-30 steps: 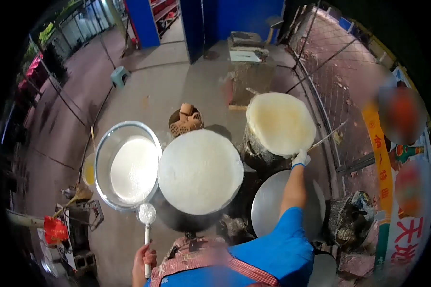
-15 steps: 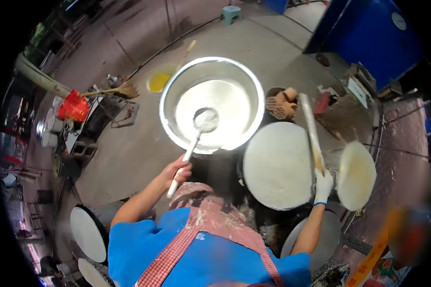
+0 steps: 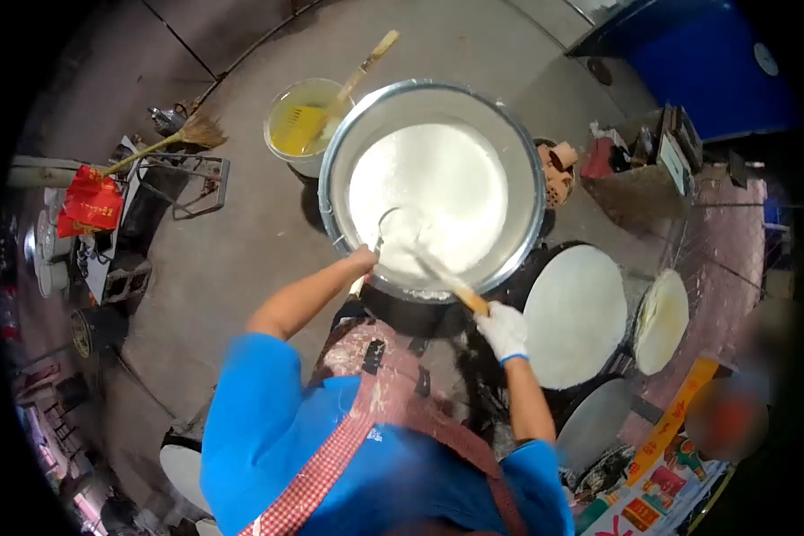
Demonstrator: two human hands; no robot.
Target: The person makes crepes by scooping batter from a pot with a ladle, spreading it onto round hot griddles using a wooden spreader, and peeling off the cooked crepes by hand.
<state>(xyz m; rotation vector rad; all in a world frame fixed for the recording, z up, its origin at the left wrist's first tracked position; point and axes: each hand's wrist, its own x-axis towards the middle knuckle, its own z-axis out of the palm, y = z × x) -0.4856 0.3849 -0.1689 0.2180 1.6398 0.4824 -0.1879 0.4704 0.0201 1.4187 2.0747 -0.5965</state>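
A large metal pot (image 3: 529, 170) holds white batter (image 3: 433, 170). My left hand (image 3: 361, 262), bare, is closed around the pale handle of a ladle (image 3: 386, 223) at the pot's near left rim. The ladle's bowl lies at the batter's surface, partly covered. In a white glove, my right hand (image 3: 504, 331) grips a long wooden spatula (image 3: 447, 275), which reaches over the near rim. Its far end is down by the ladle, smeared with batter. To the right, a round griddle is covered by a pale batter sheet (image 3: 576, 317).
A tub (image 3: 272, 121) of yellow liquid with a wide brush (image 3: 366, 67) stands left of the pot. Clay pieces (image 3: 556, 174) sit behind the griddle. A yellowish round flatbread (image 3: 662, 322) and a grey griddle (image 3: 597, 424) are at right; a broom (image 3: 201, 132) is at left.
My right hand has brought the spatula from beside the griddle over to the pot. The ladle, held up with batter before, is now down in the pot. The view has shifted.
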